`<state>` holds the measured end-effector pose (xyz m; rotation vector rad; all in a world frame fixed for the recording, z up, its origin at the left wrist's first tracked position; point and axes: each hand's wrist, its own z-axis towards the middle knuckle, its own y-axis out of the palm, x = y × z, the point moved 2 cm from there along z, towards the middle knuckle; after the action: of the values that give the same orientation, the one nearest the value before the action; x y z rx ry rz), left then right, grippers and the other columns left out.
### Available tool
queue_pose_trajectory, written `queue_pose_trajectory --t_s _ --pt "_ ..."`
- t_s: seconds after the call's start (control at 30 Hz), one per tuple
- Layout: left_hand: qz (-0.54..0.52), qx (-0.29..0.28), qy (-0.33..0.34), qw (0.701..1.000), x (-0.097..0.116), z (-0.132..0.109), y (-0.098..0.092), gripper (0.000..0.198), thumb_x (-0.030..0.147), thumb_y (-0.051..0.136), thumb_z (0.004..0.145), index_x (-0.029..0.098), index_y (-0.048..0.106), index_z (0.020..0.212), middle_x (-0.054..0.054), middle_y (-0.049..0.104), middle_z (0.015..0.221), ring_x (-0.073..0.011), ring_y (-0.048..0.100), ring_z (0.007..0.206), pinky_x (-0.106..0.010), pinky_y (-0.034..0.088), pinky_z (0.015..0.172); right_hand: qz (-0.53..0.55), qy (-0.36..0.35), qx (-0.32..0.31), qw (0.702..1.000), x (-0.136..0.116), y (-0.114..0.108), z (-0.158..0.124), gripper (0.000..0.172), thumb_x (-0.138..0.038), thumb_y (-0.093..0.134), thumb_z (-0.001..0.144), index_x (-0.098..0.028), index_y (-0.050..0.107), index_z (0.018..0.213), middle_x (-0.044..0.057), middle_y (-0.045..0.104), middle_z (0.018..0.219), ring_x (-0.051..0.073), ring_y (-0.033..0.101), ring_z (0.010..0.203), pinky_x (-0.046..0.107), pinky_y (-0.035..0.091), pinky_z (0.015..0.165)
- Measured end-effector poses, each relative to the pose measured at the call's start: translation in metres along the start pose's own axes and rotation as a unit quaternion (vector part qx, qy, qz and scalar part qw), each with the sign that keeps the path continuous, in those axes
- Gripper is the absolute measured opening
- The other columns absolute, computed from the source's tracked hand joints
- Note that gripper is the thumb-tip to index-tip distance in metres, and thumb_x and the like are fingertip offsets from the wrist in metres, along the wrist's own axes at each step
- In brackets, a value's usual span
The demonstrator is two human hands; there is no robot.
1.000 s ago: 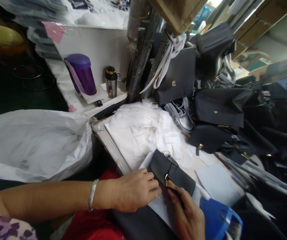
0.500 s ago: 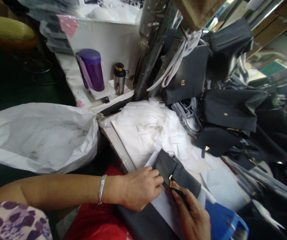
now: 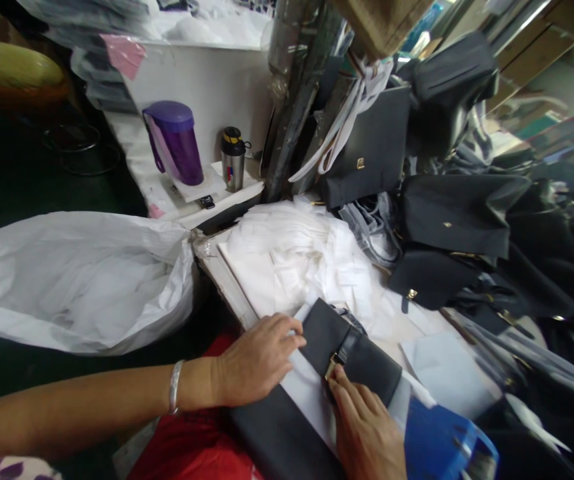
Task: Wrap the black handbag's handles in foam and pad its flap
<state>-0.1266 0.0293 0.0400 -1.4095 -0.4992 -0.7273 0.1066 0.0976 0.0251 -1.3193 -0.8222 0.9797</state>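
Observation:
A small black bag [image 3: 347, 333] with a strap across its flap and a gold-coloured clasp [image 3: 333, 365] lies tilted on the white table edge. My right hand [image 3: 367, 423] has its fingers closed at the clasp end of the strap; the palm side is hidden. Beside the bag's left edge, my left hand [image 3: 259, 357] hovers with loosely bent fingers partly apart, and nothing shows in it. Pale sheets [image 3: 311, 393] lie under the bag, and a dark flat piece [image 3: 277, 430] is below them at my lap.
White tissue sheets [image 3: 297, 247] are heaped behind the bag. A white sack [image 3: 167, 313] stands open at left. More black bags [image 3: 457, 217] pile up on the right. A purple jug [image 3: 179, 147] and a steel flask [image 3: 233, 163] stand beyond. A blue object [image 3: 437, 437] sits at lower right.
My left hand has drawn back to the left, away from the bag, and its fingers have loosened. My right fingers now lie over the clasp, and the strap lies flatter across the flap.

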Motion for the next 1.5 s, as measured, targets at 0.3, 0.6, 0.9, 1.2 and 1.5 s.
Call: queue_pose_trajectory --t_s 0.3,0.6,0.9,1.2,1.5 --pt "-0.375 -0.028 -0.295 0.878 -0.031 -0.002 0.027 0.04 0.037 0.065 0.08 0.016 0.054 0.112 -0.008 0.064 0.11 -0.0257 0.06 0.102 -0.036 0.047 0.089 -0.05 -0.035 0.007 0.998 -0.013 0.001 0.003 0.036 -0.006 0.036 0.09 -0.009 0.064 0.111 0.021 0.064 0.125 0.026 0.064 0.092 0.039 0.053 0.077" --pt "-0.485 -0.058 -0.383 0.784 -0.041 0.006 0.037 0.051 0.053 0.069 0.076 0.014 0.06 0.107 -0.011 0.07 0.101 -0.0311 0.065 0.095 -0.036 0.051 0.074 0.13 0.084 0.033 0.987 0.002 0.0 -0.008 0.028 -0.016 0.047 0.095 -0.021 0.057 0.12 0.005 0.065 0.124 0.018 0.062 0.103 0.03 0.052 0.087" --pt "-0.556 -0.062 -0.351 0.751 -0.038 0.016 0.04 0.055 0.033 0.082 0.064 0.016 0.061 0.111 -0.011 0.07 0.102 -0.0301 0.066 0.093 -0.035 0.053 0.074 0.186 0.19 0.032 0.963 0.01 -0.005 -0.009 0.025 -0.035 0.049 0.097 -0.028 0.061 0.118 0.001 0.07 0.115 0.017 0.069 0.1 0.024 0.054 0.081" --pt "-0.629 -0.084 -0.333 0.697 -0.032 0.024 0.04 0.048 0.03 0.084 0.06 0.016 0.064 0.102 -0.01 0.071 0.097 -0.026 0.068 0.085 -0.035 0.055 0.075 0.277 0.35 0.01 0.895 0.019 -0.01 -0.015 0.035 -0.051 0.055 0.089 -0.028 0.07 0.111 -0.001 0.072 0.117 0.022 0.069 0.106 0.025 0.055 0.088" --pt "-0.653 -0.137 -0.338 0.664 -0.027 0.039 0.048 0.042 0.036 0.083 0.06 0.012 0.068 0.091 -0.01 0.07 0.088 -0.0234 0.067 0.07 -0.036 0.057 0.065 0.342 0.464 0.012 0.817 0.036 -0.012 -0.025 0.047 -0.058 0.065 0.077 -0.026 0.072 0.11 0.001 0.072 0.116 0.029 0.061 0.117 0.033 0.046 0.105"
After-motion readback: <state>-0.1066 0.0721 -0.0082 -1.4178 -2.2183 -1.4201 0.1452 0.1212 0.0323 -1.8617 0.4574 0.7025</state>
